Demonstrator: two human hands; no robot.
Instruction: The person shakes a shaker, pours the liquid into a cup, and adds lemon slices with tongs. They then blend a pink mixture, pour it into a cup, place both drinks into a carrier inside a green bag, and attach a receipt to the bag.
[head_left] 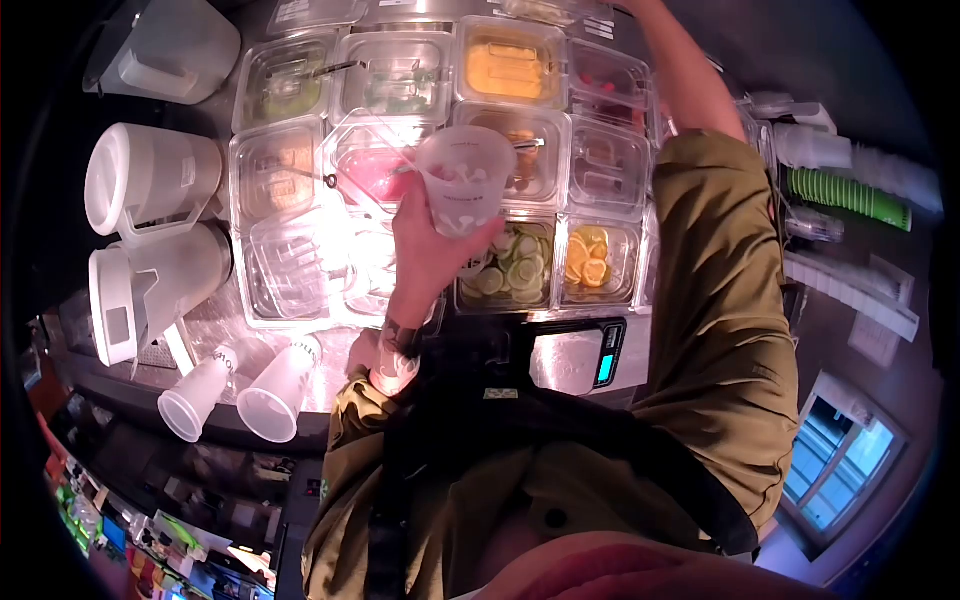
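- Evidently clamped a translucent cup (467, 175) in the left hand (432, 245), with fingers and thumb closed around the side.
- Held it above the clear pans, but could not tell whether touching or apart.
- Had a pan of pink food (372, 172) just left of the grip, and cucumber slices (522, 272) just below and right.
- Had citrus slices (588, 256) farther right of the grip, past the cucumber.
- Had yellow food (504, 68) in a pan above the grip, and a scale (562, 362) with a lit display below and right.
- Stretched the right forearm (690, 75) up and right of the grip; had the right hand beyond the top edge, so could not tell its state.
- Had two more cups (272, 400) below and left of the grip.
- Had pale handled containers (165, 178) far left, a green stack (845, 196) far right, and a window (845, 455) beyond, lower right.
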